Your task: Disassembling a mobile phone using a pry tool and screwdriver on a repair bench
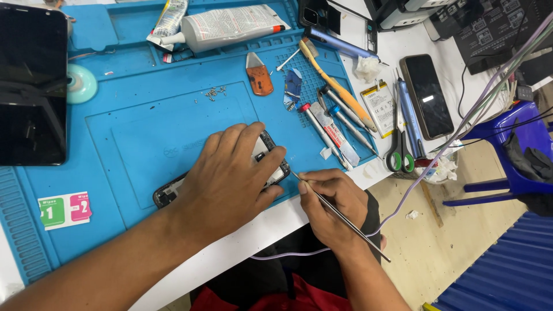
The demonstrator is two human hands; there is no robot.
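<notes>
phone: opened smartphone [271, 158], back off, lies flat on the blue repair mat [144, 132] near the mat's front edge; mostly hidden under the left hand, only its top end & a bit of the lower end show.
left hand: left hand [230, 178] spread flat over the phone, fingers wrapped on its top edge, pressing it down; looks like it pins the phone so it won't slide while the tool works. Holding nothing else.
right hand: right hand [331, 198] just right of the phone, off the mat's front-right corner, pinched narrow, pen-style, around a thin metal probe [340, 214].
probe: tip touches the phone's right edge by the left fingertips; shaft slants back over the right wrist. Low angle prob. lets the tip get in at the edge; can't tell what it contacts.
phone vs hands: under left hand, touching; just left of right hand, joined only by the probe tip.
screws: small pile of screws [213, 92] on the mat, beyond the phone, well apart, parked out of the way.
tools: screwdrivers [340, 124] lie in a row right of the phone, near; orange pry tool [259, 74] beyond the phone.
scissors: green-handled scissors [398, 152] on the white bench [397, 52], right of the phone, past the mat edge.
glue: white tube [230, 26] at the mat's far side, well apart from the phone.
other phone: dark handset [426, 95] screen-up on the bench, far right of the phone.
</notes>
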